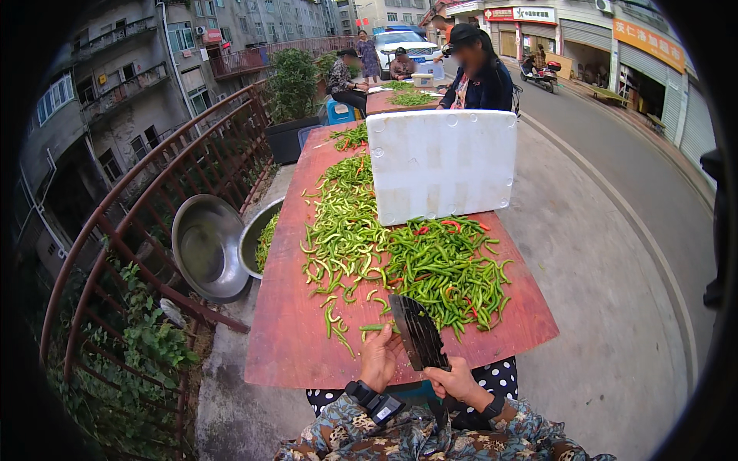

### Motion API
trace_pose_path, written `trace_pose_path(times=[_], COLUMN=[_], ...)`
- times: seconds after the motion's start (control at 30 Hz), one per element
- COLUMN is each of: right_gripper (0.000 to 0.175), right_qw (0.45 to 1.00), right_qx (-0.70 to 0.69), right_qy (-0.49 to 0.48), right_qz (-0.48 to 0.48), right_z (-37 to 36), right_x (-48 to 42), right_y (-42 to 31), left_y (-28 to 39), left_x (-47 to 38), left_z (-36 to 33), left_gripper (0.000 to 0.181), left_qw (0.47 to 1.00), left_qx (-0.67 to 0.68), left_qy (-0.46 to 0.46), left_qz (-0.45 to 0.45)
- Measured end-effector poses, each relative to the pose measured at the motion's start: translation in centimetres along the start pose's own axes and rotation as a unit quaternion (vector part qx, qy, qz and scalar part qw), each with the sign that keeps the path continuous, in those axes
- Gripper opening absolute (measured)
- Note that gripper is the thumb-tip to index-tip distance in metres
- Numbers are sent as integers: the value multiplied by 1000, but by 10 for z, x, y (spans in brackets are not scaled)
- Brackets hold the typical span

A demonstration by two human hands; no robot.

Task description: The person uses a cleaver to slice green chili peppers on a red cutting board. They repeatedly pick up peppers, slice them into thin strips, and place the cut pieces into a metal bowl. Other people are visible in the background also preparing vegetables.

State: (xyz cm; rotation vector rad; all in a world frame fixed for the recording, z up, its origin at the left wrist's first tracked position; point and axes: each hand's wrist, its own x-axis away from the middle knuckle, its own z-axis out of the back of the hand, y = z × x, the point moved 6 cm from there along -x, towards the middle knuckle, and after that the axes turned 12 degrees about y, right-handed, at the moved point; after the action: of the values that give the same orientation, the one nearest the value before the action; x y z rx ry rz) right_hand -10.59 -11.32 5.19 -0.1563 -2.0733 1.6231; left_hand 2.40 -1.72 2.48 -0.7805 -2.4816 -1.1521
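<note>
My right hand (455, 381) grips a dark-bladed cleaver (417, 334), its broad blade raised above the near part of a red wooden table (282, 351). Just left of the blade, my left hand (380, 358) holds a green chili pepper (375, 327) between thumb and fingers. Beyond the cleaver lies a heap of green chili peppers (444, 271) with a few red ones among them. Slit or curled green peppers (340, 225) spread to the left of that heap and farther up the table.
A white foam box (444, 167) stands upright behind the heap. Left of the table, a metal basin (209, 248) leans beside another basin (248, 242) containing peppers, near a rusty railing (167, 276). Several people are around the farther table (377, 104); one person (481, 80) is just behind the box.
</note>
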Motion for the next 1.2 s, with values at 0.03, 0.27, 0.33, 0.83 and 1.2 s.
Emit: trace_pose_path(times=[0.03, 0.27, 0.33, 0.83, 1.2], right_gripper=[20, 19, 19, 17, 17], right_qw=[1000, 1000, 999, 999, 999], right_qx=[-4, -22, -28, -20, 5], right_qy=[-3, -3, -1, -21, -7], right_qz=[3, -11, -16, 24, 36], right_z=[0, -1, -1, 5, -1], right_x=[0, -2, -2, 4, 7], right_y=[0, 5, 8, 2, -2], left_y=[0, -8, -14, -19, -25], left_x=[0, 1, 0, 10, 27], left_z=[-1, 4, 9, 2, -3], left_gripper=[15, 14, 14, 23, 31], left_qw=[1000, 1000, 999, 993, 988], left_qx=[-2, -6, -18, -29, -69], left_qy=[1, 18, 25, -66, -116], left_qz=[4, 4, 11, 98, 75])
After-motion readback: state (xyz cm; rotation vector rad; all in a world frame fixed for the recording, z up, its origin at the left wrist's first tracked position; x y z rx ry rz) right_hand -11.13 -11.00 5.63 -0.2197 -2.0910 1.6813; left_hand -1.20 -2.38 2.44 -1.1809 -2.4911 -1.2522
